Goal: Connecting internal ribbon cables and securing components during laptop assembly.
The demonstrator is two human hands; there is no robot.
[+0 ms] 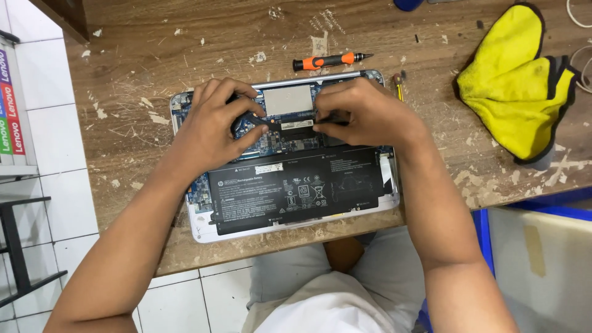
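Note:
An opened laptop [203, 229] lies bottom-up on the worn wooden desk, showing its blue circuit board and a wide black battery [296, 191] along the near side. My left hand [213, 126] and my right hand [361, 114] rest on the board. Their fingertips pinch the two ends of a small dark card-like module [297, 125] seated just below a silver shield plate [288, 98]. The parts of the board under both palms are hidden.
A screwdriver with an orange and black handle [325, 60] lies just beyond the laptop. A crumpled yellow cloth [515, 80] sits at the right of the wooden desk [135, 74]. White cables show at the right edge. A dark metal rack stands at the left on white floor tiles.

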